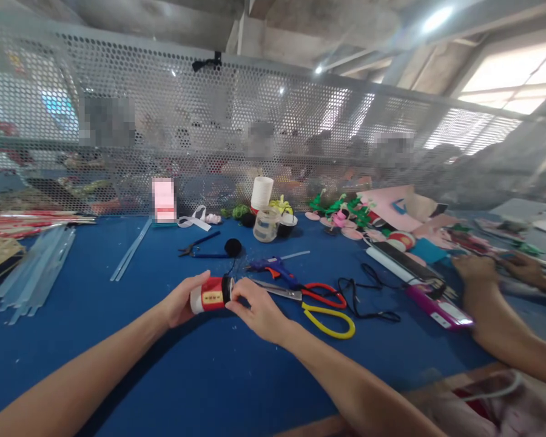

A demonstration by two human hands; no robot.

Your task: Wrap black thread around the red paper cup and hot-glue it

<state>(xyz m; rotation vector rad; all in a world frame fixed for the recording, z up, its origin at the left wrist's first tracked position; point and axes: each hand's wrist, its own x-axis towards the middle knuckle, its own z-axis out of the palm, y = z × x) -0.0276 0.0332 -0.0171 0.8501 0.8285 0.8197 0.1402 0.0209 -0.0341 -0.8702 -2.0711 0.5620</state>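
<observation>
My left hand [179, 300] is closed around a small red and white paper cup [213, 294] with a gold label, held on its side above the table. Black yarn [227, 290] is wound in a band near the cup's rim, and a strand runs up toward a black yarn ball [233, 247]. At the rim, my right hand [255, 306] is pinched closed on the yarn, its fingertips partly hiding it. Large scissors [325, 288] with one red and one yellow handle lie just right of my right hand. Behind them rests a blue glue gun [277, 267].
Pliers [200, 246] and clear glue sticks [40, 273] lie to the left. A clear jar [267, 224], white cups [261, 193] and green-and-pink craft pieces [341, 212] stand along a perforated metal screen [164, 121]. At right are a purple box [437, 306], a black cord [359, 297] and a co-worker's arms [491, 303].
</observation>
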